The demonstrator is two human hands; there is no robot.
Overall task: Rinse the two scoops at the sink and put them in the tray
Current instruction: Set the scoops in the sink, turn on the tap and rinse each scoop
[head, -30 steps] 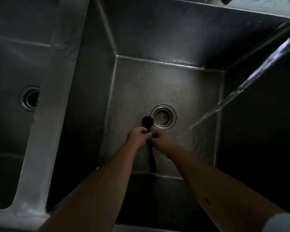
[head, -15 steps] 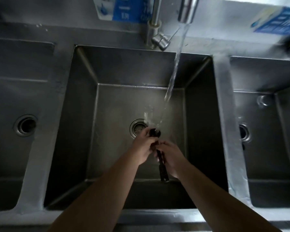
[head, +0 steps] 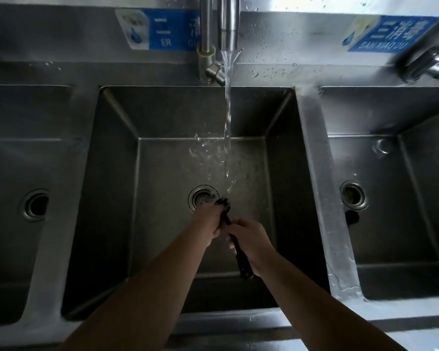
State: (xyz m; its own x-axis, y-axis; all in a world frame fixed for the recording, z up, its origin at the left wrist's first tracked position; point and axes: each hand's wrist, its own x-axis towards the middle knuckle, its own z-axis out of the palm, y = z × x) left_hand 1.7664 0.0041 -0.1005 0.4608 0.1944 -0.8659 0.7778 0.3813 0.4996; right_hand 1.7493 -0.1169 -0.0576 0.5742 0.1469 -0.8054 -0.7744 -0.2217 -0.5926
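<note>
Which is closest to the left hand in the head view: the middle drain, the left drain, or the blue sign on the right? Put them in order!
From the left hand:
1. Middle drain, just beyond its knuckles.
2. Left drain, in the next basin.
3. Right blue sign, up on the back wall.

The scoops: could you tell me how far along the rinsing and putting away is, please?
Nothing looks finished yet. In hand: the left hand and right hand hold one black scoop in the middle basin, its bowl end in the stream from the tap. Left: finishing this rinse, the second scoop, and placing both in the tray; neither the second scoop nor the tray is in view.
</note>
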